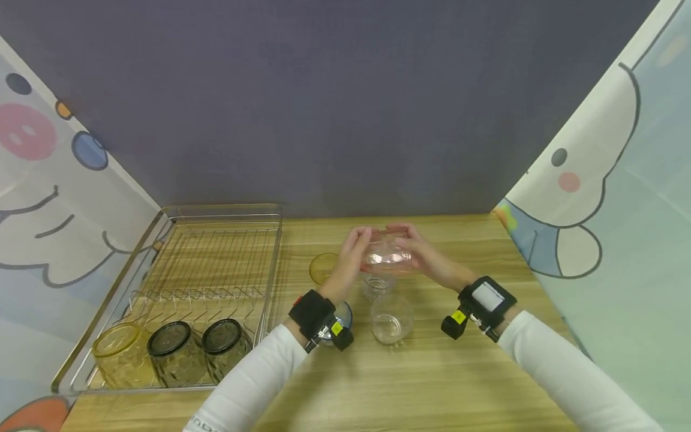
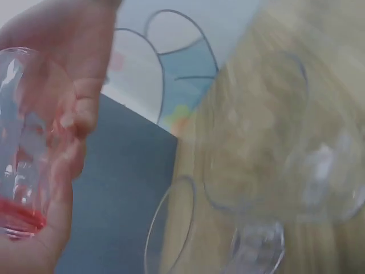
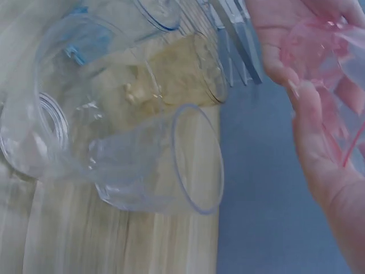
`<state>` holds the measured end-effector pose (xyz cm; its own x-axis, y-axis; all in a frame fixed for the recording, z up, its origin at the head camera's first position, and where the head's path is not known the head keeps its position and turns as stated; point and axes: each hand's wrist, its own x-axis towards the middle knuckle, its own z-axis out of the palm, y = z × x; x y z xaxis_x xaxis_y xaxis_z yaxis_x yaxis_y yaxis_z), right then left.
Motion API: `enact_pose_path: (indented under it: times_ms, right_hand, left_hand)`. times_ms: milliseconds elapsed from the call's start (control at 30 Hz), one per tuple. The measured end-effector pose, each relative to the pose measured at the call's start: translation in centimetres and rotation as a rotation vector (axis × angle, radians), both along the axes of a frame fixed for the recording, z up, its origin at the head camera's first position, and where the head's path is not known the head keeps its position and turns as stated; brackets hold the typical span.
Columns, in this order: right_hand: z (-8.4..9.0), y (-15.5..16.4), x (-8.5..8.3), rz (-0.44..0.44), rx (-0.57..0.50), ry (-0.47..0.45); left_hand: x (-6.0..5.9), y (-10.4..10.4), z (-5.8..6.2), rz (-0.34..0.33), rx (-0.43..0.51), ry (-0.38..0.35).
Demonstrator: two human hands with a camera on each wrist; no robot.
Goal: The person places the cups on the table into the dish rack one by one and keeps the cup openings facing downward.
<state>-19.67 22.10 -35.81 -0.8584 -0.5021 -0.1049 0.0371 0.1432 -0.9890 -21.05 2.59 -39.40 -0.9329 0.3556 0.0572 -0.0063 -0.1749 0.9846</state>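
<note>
A pink-tinted drinking glass lies sideways between both hands, raised above the table. My left hand holds it at its left end, and my right hand grips the right end. In the left wrist view the glass shows a red band near its lower end. Below the hands stand two clear glasses, a nearer one and one partly hidden behind it. A yellow glass is just left of the left hand. Partly covered by the left wrist is a blue-tinted glass.
At the left lies a clear-rimmed tray with a wire rack. Along its near end are a yellow glass and two dark glasses, one in the middle and one at the right. A dark wall closes off the table's back.
</note>
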Motion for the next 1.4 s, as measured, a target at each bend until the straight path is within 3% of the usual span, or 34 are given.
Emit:
enact_pose_path:
  times_ms: [167, 267, 600, 767, 1000, 1200, 1400]
  right_hand:
    - [-0.4, -0.9, -0.3, -0.042, 0.005, 0.030]
    - [-0.5, -1.2, -0.4, -0.046, -0.013, 0.046]
    - [-0.4, -1.9, -0.4, -0.095, 0.024, 0.075]
    - [0.2, -1.7, -0.5, -0.137, -0.008, 0.120]
    - [1.3, 0.1, -0.4, -0.151, -0.057, 0.172]
    - [1.5, 1.5, -0.5, -0.193, -0.076, 0.184]
    - [1.8, 2.9, -0.7, -0.252, -0.116, 0.200]
  left_hand:
    - [-0.2, 0.0, 0.0, 0.077, 0.069, -0.109]
    - [-0.2, 0.1, 0.0, 0.102, 0.055, -0.124]
    - [-0.2, -0.3, 0.7, 0.182, 0.053, -0.104]
    - [-0.5, -1.3, 1.1, 0.194, 0.046, -0.095]
    - [-1.1, -3.1, 2.1, 0.199, 0.065, -0.118]
    - [-1.7, -5.2, 3.0, 0.219, 0.032, -0.085]
    - [-2.3, -7.1, 3.2, 0.226, 0.029, -0.037]
